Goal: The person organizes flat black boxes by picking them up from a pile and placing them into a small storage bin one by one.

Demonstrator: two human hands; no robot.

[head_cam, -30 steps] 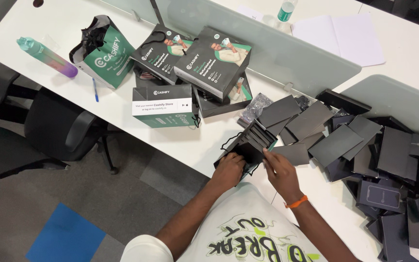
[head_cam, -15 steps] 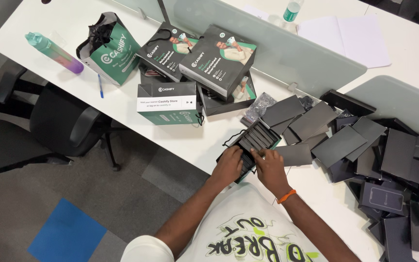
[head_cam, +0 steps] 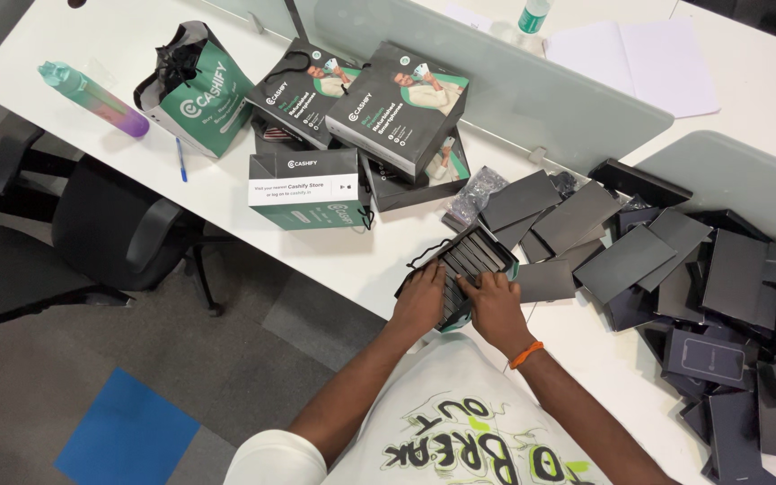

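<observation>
Seen from above, the left hand [head_cam: 421,299] and right hand [head_cam: 494,305] press side by side on a dark bag [head_cam: 462,266] lying flat at the white table [head_cam: 334,256] edge. Dark flat boxes [head_cam: 666,260] are piled just right of it.

The near end of the flat dark bag [head_cam: 467,267] lies hidden under the left hand [head_cam: 421,301] and the right hand [head_cam: 496,310], so how the fingers grip it cannot be told. The stack of printed boxes [head_cam: 397,112] covers most of the boxes beneath. The heap of dark grey sleeves [head_cam: 675,269] runs off the right edge (its lower layers are buried under the upper ones). The green-capped bottle [head_cam: 532,16] is cut off by the top edge, and the clear packet [head_cam: 471,199] shows contents too small to make out.
</observation>
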